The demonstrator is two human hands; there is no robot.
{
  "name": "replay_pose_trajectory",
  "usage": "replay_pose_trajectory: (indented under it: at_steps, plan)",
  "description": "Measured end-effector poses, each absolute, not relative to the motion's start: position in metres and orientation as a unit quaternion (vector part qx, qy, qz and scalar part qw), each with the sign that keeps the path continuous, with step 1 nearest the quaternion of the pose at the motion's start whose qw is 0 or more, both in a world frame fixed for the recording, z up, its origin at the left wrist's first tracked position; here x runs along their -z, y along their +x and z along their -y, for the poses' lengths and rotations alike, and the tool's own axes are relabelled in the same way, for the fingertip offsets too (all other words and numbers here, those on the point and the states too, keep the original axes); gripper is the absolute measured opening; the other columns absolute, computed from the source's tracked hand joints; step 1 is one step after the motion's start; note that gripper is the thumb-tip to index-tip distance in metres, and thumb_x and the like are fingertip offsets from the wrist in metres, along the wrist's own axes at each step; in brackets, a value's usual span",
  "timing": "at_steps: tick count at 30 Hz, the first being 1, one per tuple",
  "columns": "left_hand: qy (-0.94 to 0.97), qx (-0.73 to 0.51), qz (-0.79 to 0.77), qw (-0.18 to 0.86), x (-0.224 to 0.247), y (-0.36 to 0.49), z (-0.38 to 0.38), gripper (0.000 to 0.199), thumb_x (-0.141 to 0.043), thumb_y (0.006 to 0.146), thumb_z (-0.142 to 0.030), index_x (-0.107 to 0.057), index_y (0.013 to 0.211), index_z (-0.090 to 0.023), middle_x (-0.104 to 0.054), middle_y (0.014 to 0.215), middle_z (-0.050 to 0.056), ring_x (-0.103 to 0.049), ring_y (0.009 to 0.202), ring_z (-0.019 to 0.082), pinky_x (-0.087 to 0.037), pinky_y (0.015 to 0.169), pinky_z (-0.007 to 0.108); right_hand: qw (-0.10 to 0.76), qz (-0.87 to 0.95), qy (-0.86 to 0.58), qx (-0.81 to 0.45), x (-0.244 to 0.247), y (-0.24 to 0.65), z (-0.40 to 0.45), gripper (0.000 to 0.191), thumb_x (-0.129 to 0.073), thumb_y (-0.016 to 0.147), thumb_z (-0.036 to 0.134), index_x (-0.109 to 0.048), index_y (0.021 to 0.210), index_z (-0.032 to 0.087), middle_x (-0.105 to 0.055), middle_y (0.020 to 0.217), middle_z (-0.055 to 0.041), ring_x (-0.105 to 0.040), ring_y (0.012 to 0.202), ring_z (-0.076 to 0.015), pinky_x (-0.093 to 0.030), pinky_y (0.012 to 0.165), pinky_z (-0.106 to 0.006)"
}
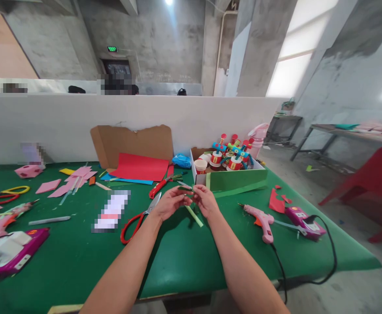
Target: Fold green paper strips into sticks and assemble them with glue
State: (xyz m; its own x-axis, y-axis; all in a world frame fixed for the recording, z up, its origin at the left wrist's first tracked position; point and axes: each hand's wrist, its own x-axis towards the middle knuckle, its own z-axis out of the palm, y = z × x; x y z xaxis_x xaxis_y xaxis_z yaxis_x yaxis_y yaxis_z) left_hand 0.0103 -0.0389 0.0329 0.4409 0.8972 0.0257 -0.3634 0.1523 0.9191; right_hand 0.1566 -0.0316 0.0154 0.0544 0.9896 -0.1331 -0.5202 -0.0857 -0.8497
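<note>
Over the middle of the green table, my left hand [173, 202] and my right hand [205, 200] are close together, fingertips almost meeting. Both have their fingers closed on a thin dark green strip [186, 189]. A pale green strip [194, 216] slants down just below the fingers; whether it is held or lies on the table I cannot tell. Red-handled scissors [135, 223] lie to the left of my left hand, blades pointing up towards it. A red utility knife [158, 186] rests just beyond that hand, near a dark green coiled strip [177, 177].
A box [238, 179] of paper-cup figures stands behind my right hand. To the right are a pink glue gun [259, 220] and a purple power strip [300, 222] with a trailing black cable. Red paper [141, 167] and pink paper pieces [48, 186] lie left.
</note>
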Motion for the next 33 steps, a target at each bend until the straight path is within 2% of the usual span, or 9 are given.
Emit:
replay_pose_trajectory:
  at_steps: [3, 5, 8, 11, 15, 18, 24, 29, 33]
  plan:
    - [0.514, -0.48, -0.299, 0.645, -0.033, 0.012, 0.038, 0.039, -0.084, 0.055, -0.031, -0.068, 0.087, -0.015, -0.065, 0.081, 0.002, -0.057, 0.068, 0.012, -0.046, 0.067, 0.026, 0.579, 0.278, -0.393, -0.658, -0.014, 0.153, 0.033, 0.035, -0.084, 0.047, 0.031, -0.06, 0.069, 0.019, -0.056, 0.053, 0.006, -0.048, 0.048, -0.0077, -0.047, 0.056, -0.024]
    - [0.549, -0.51, -0.321, 0.579, -0.032, 0.012, 0.035, 0.031, -0.08, 0.06, -0.038, -0.069, 0.076, -0.014, -0.062, 0.077, 0.002, -0.051, 0.066, 0.011, -0.042, 0.062, 0.024, 0.564, 0.294, -0.413, -0.651, -0.016, 0.149, 0.036, 0.033, -0.083, 0.048, 0.033, -0.061, 0.069, 0.019, -0.054, 0.052, 0.0069, -0.047, 0.048, -0.0075, -0.047, 0.056, -0.025]
    - [0.584, -0.52, -0.356, 0.512, -0.033, 0.01, 0.033, 0.034, -0.071, 0.068, -0.048, -0.067, 0.068, -0.014, -0.057, 0.07, 0.0, -0.045, 0.061, 0.009, -0.035, 0.054, 0.022, 0.582, 0.367, -0.462, -0.559, -0.022, 0.146, 0.039, 0.03, -0.077, 0.057, 0.043, -0.066, 0.073, 0.02, -0.059, 0.062, 0.0044, -0.048, 0.054, -0.0087, -0.044, 0.055, -0.023]
    - [0.602, -0.45, -0.404, 0.523, -0.036, 0.007, 0.034, 0.036, -0.066, 0.07, -0.051, -0.065, 0.066, -0.015, -0.054, 0.058, -0.002, -0.037, 0.05, 0.007, -0.026, 0.046, 0.021, 0.597, 0.449, -0.448, -0.491, -0.029, 0.146, 0.041, 0.031, -0.07, 0.066, 0.048, -0.07, 0.077, 0.02, -0.064, 0.071, 0.0008, -0.053, 0.065, -0.0117, -0.044, 0.062, -0.024]
    - [0.625, -0.359, -0.44, 0.536, -0.036, 0.006, 0.037, 0.032, -0.066, 0.068, -0.044, -0.062, 0.058, -0.015, -0.054, 0.048, -0.002, -0.033, 0.042, 0.007, -0.02, 0.042, 0.021, 0.602, 0.472, -0.43, -0.478, -0.032, 0.149, 0.041, 0.029, -0.071, 0.064, 0.046, -0.072, 0.076, 0.019, -0.067, 0.072, -0.0013, -0.055, 0.069, -0.015, -0.043, 0.065, -0.026]
    - [0.643, -0.329, -0.424, 0.546, -0.034, 0.006, 0.037, 0.029, -0.067, 0.066, -0.041, -0.062, 0.054, -0.015, -0.055, 0.046, 0.0, -0.038, 0.041, 0.008, -0.023, 0.042, 0.021, 0.606, 0.475, -0.457, -0.445, -0.032, 0.153, 0.041, 0.029, -0.068, 0.067, 0.048, -0.074, 0.073, 0.02, -0.063, 0.064, -0.001, -0.05, 0.062, -0.0138, -0.039, 0.058, -0.026]
    - [0.607, -0.34, -0.393, 0.601, -0.031, 0.009, 0.036, 0.038, -0.064, 0.071, -0.052, -0.066, 0.072, -0.015, -0.062, 0.052, 0.001, -0.047, 0.042, 0.009, -0.033, 0.045, 0.021, 0.551, 0.492, -0.422, -0.525, -0.031, 0.151, 0.042, 0.037, -0.068, 0.067, 0.053, -0.074, 0.074, 0.017, -0.051, 0.05, 0.0029, -0.044, 0.052, -0.0101, -0.037, 0.054, -0.024]
    - [0.585, -0.397, -0.421, 0.568, -0.03, 0.011, 0.035, 0.039, -0.066, 0.07, -0.054, -0.064, 0.071, -0.014, -0.061, 0.05, 0.0, -0.046, 0.038, 0.008, -0.032, 0.042, 0.02, 0.592, 0.397, -0.41, -0.569, -0.029, 0.152, 0.037, 0.045, -0.065, 0.065, 0.061, -0.07, 0.07, 0.017, -0.058, 0.061, -0.0005, -0.048, 0.052, -0.0094, -0.041, 0.054, -0.024]
    - [0.603, -0.38, -0.423, 0.56, -0.027, 0.011, 0.033, 0.039, -0.067, 0.07, -0.052, -0.065, 0.072, -0.013, -0.062, 0.05, 0.0, -0.045, 0.038, 0.008, -0.032, 0.041, 0.02, 0.589, 0.44, -0.433, -0.521, -0.028, 0.154, 0.036, 0.033, -0.072, 0.061, 0.05, -0.067, 0.064, 0.017, -0.055, 0.054, 0.002, -0.046, 0.052, -0.0096, -0.041, 0.056, -0.024]
